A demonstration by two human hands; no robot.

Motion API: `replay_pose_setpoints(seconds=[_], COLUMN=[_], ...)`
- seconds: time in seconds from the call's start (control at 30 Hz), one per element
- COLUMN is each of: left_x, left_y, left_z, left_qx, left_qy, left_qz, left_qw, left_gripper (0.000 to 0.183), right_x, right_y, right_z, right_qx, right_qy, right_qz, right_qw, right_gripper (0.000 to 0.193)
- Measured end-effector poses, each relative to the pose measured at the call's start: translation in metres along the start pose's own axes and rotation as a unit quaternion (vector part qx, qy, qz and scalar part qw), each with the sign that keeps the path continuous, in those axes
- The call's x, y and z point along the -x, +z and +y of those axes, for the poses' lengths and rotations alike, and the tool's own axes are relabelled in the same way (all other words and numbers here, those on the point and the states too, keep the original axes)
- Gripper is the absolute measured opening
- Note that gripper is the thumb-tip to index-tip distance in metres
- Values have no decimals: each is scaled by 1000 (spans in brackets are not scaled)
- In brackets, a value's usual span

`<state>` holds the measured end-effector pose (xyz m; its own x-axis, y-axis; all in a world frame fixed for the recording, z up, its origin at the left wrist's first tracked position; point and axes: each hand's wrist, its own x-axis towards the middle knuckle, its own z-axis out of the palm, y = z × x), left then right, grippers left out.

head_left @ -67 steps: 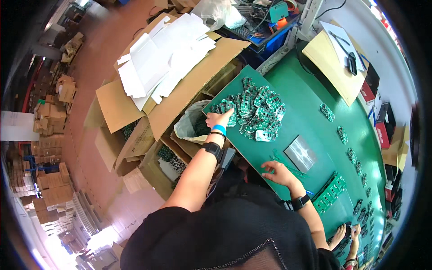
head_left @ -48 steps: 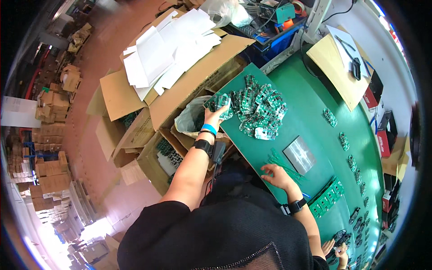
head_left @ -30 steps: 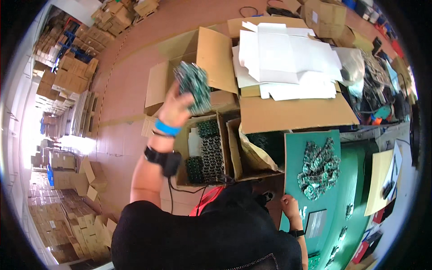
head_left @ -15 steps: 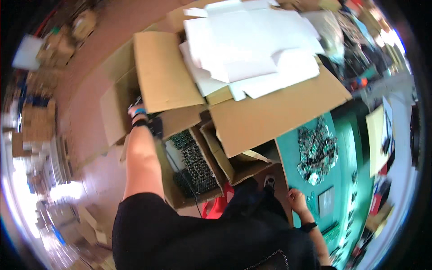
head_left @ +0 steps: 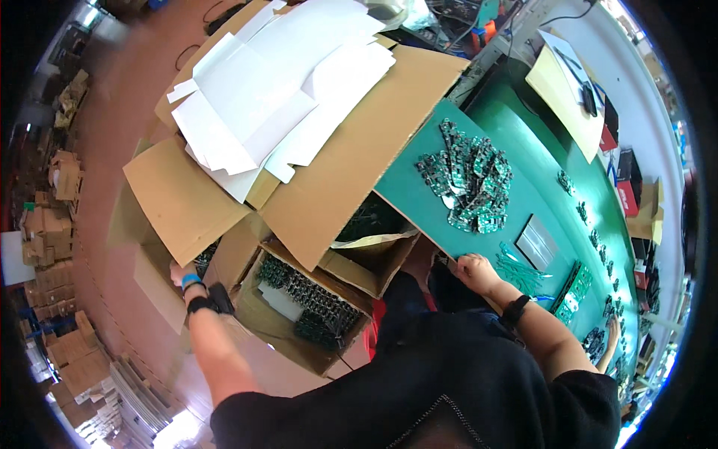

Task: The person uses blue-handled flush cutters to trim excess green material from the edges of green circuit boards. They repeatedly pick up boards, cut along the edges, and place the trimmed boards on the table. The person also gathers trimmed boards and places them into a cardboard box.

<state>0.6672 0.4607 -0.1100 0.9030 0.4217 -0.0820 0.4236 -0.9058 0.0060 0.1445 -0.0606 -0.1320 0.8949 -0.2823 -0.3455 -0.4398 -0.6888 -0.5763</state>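
Note:
My left hand (head_left: 179, 274) reaches into an open cardboard box (head_left: 155, 262) at the left. Its fingers are mostly hidden, beside dark circuit boards (head_left: 206, 257) partly covered by a flap. My right hand (head_left: 476, 274) rests at the near edge of the green table (head_left: 407, 176) with its fingers curled in; I see nothing in it. Close to that hand lie a bundle of thin green strands (head_left: 519, 271) and a grey rectangular plate (head_left: 536, 242). Farther back on the table is a heap of small green-and-black circuit boards (head_left: 473, 179).
Between my arms stands a cardboard box with rows of circuit boards (head_left: 307, 299), next to another open box (head_left: 359, 273). White cardboard sheets (head_left: 277, 82) lie on a large flap. Several board clusters (head_left: 594, 239) line the table's far side. Another person's hand (head_left: 613, 333) shows at right.
My view has turned to the right, so the table and its circuit boards show more fully. My left hand remains at the left box, and my right hand remains at the table edge.

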Motion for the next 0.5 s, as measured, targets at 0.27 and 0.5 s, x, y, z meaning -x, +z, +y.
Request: replay_pose_setpoints(seconds=[0.27,0.5], left_x=[292,451], left_y=[-73,-27], left_z=[40,217], left_qx=[351,432], left_qy=[382,534], left_qz=[226,-234], left_qw=[825,688], left_gripper=[27,10], right_x=[-6,-2], right_y=[-15,-72], right_z=[5,26], right_qx=[-112,-138], right_qy=[41,129], right_qz=[-89,139], right_qw=[989,972], right_gripper=[8,15])
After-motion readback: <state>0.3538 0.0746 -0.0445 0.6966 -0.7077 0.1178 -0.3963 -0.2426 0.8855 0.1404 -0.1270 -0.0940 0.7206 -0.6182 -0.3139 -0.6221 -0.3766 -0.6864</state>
